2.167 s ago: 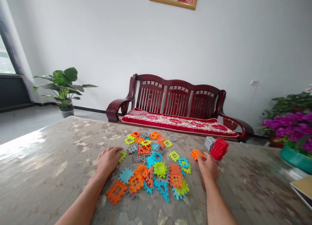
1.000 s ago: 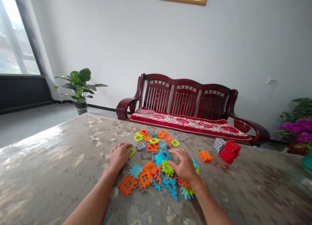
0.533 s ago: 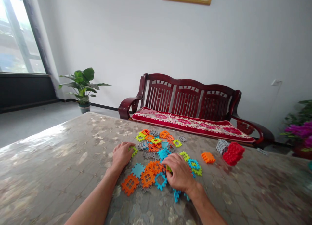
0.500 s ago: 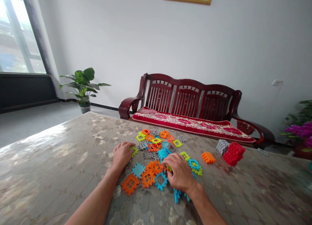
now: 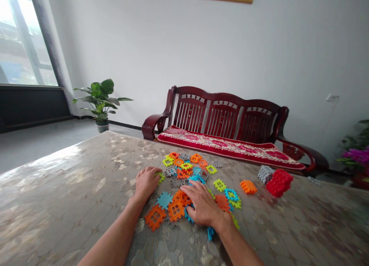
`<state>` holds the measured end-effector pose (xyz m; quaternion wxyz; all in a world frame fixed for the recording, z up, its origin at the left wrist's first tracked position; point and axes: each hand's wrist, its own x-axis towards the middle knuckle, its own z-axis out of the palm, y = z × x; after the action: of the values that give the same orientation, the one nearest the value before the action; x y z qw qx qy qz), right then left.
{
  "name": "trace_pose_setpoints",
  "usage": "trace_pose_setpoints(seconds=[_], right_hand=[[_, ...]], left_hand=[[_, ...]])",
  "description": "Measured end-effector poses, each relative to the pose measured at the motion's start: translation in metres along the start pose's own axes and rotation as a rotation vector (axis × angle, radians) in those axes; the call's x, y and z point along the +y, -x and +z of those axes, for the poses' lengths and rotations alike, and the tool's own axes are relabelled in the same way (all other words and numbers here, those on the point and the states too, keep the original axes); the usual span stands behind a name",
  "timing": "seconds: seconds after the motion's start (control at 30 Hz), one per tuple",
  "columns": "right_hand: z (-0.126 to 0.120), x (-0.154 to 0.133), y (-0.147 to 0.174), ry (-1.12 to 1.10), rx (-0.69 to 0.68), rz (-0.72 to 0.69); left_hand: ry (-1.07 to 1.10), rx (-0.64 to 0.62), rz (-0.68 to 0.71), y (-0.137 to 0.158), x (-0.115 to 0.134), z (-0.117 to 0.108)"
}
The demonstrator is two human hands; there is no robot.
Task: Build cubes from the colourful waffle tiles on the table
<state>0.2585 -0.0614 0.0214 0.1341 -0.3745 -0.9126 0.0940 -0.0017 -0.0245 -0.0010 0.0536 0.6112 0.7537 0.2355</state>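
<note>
My left hand (image 5: 147, 182) rests on the table at the left edge of a loose pile of notched plastic building tiles. Its fingertips touch or partly cover a yellow-green tile (image 5: 160, 177); it shows no clear grip. Over the near part of the pile, my right hand (image 5: 201, 205) is stretched out palm down with its fingers apart. Beneath and around it lie an orange window tile (image 5: 176, 211), a blue tile (image 5: 188, 214) mostly hidden by the thumb, and a bright blue tile (image 5: 196, 178) at the fingertips. A plain light-blue tile (image 5: 164, 200) lies between the hands.
On the right stand an orange stack (image 5: 248, 187), a grey stack (image 5: 265, 174) and a red stack (image 5: 279, 182) of tiles. Beyond the patterned table (image 5: 86, 189) is a wooden bench (image 5: 221, 116) with a red cover. A potted plant (image 5: 100, 98) stands back left.
My right hand has shifted left and its fingers have spread, uncovering an orange-red tile and green pieces on its right. My left hand stays beside the yellow-green tile. The view has shifted slightly.
</note>
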Motion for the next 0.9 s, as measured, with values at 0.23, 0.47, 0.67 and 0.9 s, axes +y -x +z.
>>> trace_pose_setpoints(seconds=[0.23,0.47,0.67,0.9], right_hand=[[-0.002,-0.002,0.002,-0.005,0.111,0.002],[-0.013,0.025,0.003,0.001,0.422,0.301],[-0.025,0.085,0.025,-0.043,0.665,0.590],[-0.019,0.132,0.048,-0.066,0.724,0.705]], left_hand=[[0.010,-0.014,0.000,0.000,0.000,-0.001],[0.014,-0.016,-0.002,0.000,0.000,-0.001],[0.013,-0.007,0.010,-0.002,-0.003,0.001],[0.002,-0.016,0.013,-0.003,-0.005,0.003]])
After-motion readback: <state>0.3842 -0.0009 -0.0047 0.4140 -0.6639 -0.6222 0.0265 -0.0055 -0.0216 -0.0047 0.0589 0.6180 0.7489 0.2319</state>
